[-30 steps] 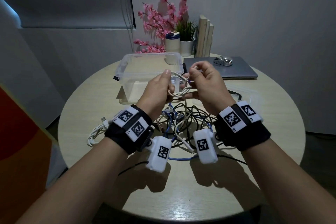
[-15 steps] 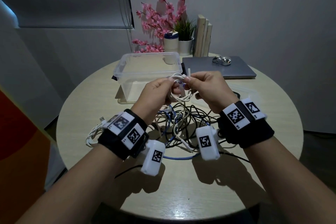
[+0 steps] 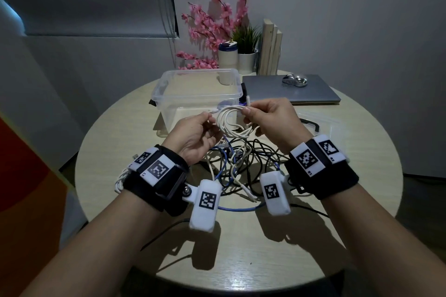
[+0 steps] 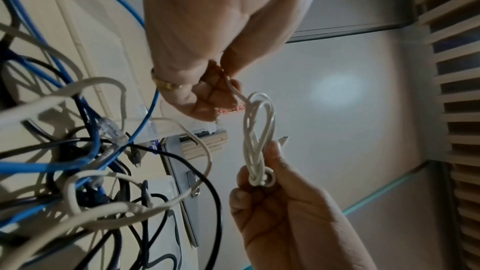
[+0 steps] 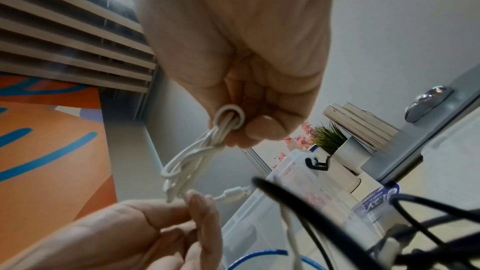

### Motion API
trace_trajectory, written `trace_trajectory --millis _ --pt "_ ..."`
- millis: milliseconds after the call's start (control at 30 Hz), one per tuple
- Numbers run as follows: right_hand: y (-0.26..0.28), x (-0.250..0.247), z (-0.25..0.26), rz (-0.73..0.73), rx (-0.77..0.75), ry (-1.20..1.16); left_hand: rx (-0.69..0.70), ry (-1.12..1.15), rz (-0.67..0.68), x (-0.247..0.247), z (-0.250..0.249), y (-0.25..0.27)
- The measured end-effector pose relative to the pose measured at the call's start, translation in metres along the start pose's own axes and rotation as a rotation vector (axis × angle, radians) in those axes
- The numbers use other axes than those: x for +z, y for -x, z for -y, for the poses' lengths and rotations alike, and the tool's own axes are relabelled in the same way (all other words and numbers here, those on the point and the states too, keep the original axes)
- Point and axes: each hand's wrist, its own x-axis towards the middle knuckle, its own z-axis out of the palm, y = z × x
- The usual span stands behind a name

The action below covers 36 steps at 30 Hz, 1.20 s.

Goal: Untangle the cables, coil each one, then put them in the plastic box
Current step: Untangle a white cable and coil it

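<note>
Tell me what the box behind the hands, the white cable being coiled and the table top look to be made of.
Plastic box: clear, glossy plastic; the table shows through its walls.
White cable: smooth rubbery or plastic jacket, matte white; it bends into tight loops between the left hand and right hand.
Table: pale wood-grain surface, possibly laminate; fine streaks show, with a low sheen.

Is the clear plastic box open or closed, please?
Open: the plastic box has no lid on, and its interior shows from above.
</note>
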Motion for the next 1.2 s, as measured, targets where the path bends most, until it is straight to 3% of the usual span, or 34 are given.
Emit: trace_trajectory --millis 133,233,367,500,767,967,1200 --pt "-0.003 -0.002 -0.004 -0.059 0.04 -0.02 0.101 0.166 -0.008 -0.008 0.003 -0.005" --pt "-0.006 -0.002 -0.007 -0.084 0.067 0.039 0.236 0.096 0.079 -0.012 0.003 0.0" --pt "-0.009 -0.004 -0.006 -0.099 0.075 0.073 0.431 -0.273 0.181 -0.013 0.0 0.012" --pt "-0.01 -0.005 -0.003 -0.1 0.053 0.062 0.638 -0.79 0.142 -0.015 -0.002 0.019" --pt "-0.007 -0.001 -0.004 -0.054 -0.01 0.11 0.683 -1.199 0.032 -0.006 -0.006 0.025" --pt "-0.003 -0.001 0.001 0.008 -0.035 0.112 0.667 -1.238 -0.042 0.0 -0.012 0.025" --pt "-0.007 -0.001 -0.003 -0.001 -0.009 0.074 0.944 -1.472 0.007 0.001 -0.012 0.029"
